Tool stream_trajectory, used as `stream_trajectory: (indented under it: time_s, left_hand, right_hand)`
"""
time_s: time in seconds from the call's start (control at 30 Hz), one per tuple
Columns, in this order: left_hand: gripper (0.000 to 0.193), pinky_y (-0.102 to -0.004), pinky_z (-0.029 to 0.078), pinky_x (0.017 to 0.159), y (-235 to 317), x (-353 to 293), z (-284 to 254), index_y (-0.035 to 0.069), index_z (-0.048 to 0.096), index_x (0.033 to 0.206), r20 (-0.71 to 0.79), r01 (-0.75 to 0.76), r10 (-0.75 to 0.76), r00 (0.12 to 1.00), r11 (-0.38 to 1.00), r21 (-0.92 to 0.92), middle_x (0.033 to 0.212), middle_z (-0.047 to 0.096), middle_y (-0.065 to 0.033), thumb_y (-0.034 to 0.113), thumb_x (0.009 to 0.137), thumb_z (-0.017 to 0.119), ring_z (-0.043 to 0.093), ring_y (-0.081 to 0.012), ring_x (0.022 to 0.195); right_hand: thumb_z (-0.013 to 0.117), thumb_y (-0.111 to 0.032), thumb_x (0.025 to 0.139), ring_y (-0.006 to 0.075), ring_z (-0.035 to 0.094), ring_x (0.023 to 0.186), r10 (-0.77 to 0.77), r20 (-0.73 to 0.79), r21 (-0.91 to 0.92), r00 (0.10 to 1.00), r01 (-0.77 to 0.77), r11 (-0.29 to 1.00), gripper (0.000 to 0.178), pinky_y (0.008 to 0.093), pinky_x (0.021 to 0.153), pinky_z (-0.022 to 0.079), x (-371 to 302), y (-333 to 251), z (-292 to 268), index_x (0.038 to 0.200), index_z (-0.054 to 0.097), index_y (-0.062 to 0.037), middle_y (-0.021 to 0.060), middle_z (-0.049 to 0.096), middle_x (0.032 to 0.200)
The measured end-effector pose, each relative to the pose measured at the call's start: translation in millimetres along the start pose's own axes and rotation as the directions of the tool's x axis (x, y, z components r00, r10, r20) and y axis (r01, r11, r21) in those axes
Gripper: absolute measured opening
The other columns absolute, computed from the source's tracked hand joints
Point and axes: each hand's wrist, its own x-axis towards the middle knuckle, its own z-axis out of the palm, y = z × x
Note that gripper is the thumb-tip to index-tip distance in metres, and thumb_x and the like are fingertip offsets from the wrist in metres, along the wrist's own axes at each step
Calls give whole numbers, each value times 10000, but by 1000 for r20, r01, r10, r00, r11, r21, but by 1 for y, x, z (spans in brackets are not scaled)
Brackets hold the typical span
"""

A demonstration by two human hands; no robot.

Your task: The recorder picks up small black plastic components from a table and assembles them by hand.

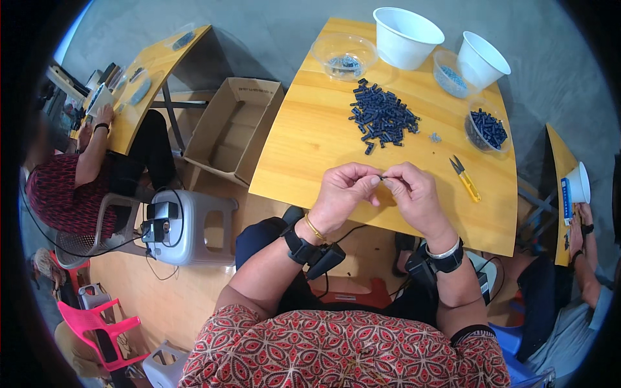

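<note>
Head view: there's a tiny dark piece (381, 178) right at the fingertips, in the gap where both hands meet, over the near part of the bench (291, 149). The left hand (341, 194) has it nipped between thumb and finger from the left, and the right hand (415, 196) looks to be doing the same from the other side, so honestly neither one is nearer. Can't tell which way its long axis runs, the thumbs cover too much. What peeks out is just a dark speck, no shape I'd swear to.

Straight beyond the hands sits a loose pile of short dark-blue pieces (381, 116), lying every which way. Past the right hand, farther out, there's a little clump of silvery bits (435, 137). Off to that hand's right are yellow-handled snips (469, 184), tips pointing away from the person and leaning a bit left.
</note>
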Motion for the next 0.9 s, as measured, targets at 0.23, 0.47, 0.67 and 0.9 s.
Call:
stream_trajectory:
  time_s: [0.23,0.47,0.67,0.9]
  left_hand:
    - [125,-244,537,647,0,3,8,-39,596,940,-18,-16,16,1000,999,-37,818,622,-77,1,824,572,578,-122,665]
    - [109,-296,475,658,-1,1,23,5,621,812,113,-366,395,912,656,660,770,606,-71,-1,711,661,578,-169,699]
    - [117,-341,367,736,-8,7,25,67,607,716,349,-472,456,819,189,861,734,582,-62,37,625,674,533,-242,736]
    - [121,-347,366,734,-9,3,21,71,608,721,365,-492,460,810,193,849,703,558,-64,35,623,670,523,-251,730]
  right_hand:
    - [573,10,762,251,565,637,-20,1,-46,1000,20,999,53,308,563,442,-6,-4,-5,807,551,-7,119,545,710]
    - [584,20,684,288,546,673,-188,-27,-252,982,175,952,70,360,593,433,-20,15,-6,699,544,-35,94,547,708]
    - [575,-36,681,287,535,687,-184,74,-438,980,198,877,23,377,624,419,-25,16,-13,676,556,-48,90,539,692]
    - [522,-82,791,332,545,676,4,-140,-128,990,-22,991,86,415,604,422,-13,15,-9,784,572,-13,143,575,717]
